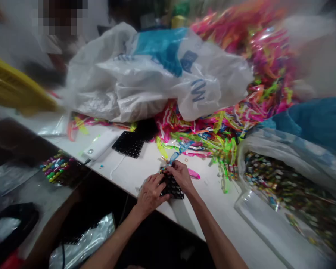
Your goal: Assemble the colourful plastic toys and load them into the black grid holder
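My left hand [151,193] rests on a small black perforated tray [173,188] at the white table's near edge and steadies it. My right hand [180,175] pinches a light blue plastic strap [177,154] just above the tray's far side. A pink strap piece [194,174] lies on the table right beside my right hand. The picture is blurred by motion, so finer detail of the grip is hard to tell.
A second black tray [128,144] and a white power bank [99,145] lie further left. A big white plastic bag [145,74] covers a heap of neon straps [240,74]. At right stands a clear bag of small colourful parts [282,183]. A yellow crate [14,87] and a person sit at far left.
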{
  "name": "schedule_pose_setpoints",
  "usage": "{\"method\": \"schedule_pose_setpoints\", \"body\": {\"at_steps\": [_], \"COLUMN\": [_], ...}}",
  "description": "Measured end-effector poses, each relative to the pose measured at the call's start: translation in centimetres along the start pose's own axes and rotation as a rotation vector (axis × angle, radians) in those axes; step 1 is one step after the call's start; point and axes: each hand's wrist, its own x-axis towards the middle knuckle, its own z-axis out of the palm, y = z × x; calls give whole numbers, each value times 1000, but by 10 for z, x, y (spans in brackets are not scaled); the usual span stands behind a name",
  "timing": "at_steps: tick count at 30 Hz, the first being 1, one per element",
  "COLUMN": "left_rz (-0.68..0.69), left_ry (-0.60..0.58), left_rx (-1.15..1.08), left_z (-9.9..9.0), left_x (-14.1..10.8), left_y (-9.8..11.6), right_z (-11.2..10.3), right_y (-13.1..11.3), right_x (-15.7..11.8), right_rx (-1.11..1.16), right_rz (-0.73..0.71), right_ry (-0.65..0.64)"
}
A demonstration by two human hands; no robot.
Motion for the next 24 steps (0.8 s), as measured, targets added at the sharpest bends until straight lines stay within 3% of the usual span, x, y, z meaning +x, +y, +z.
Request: {"method": "schedule_pose_setpoints", "body": {"at_steps": [5, 9, 13, 21, 24], "left_rz": [-6, -15, -19, -18, -27], "left_ry": [33, 16, 12, 65, 60], "left_rx": [6, -2, -10, -57, -78], "left_z": [3, 1, 0, 2, 2], "left_x": [0, 0, 0, 1, 0], "left_y": [-1, 0, 1, -1, -3], "right_z": [-5, -7, -5, 19, 25], "right_y": [-2, -4, -7, -18, -22], "right_x": [3, 5, 5, -8, -11], "right_rx": [152, 87, -165, -963, -1046], "right_rz": [32, -11, -89, -235, -227], "right_ry": [-56, -42, -6, -30, -46]}}
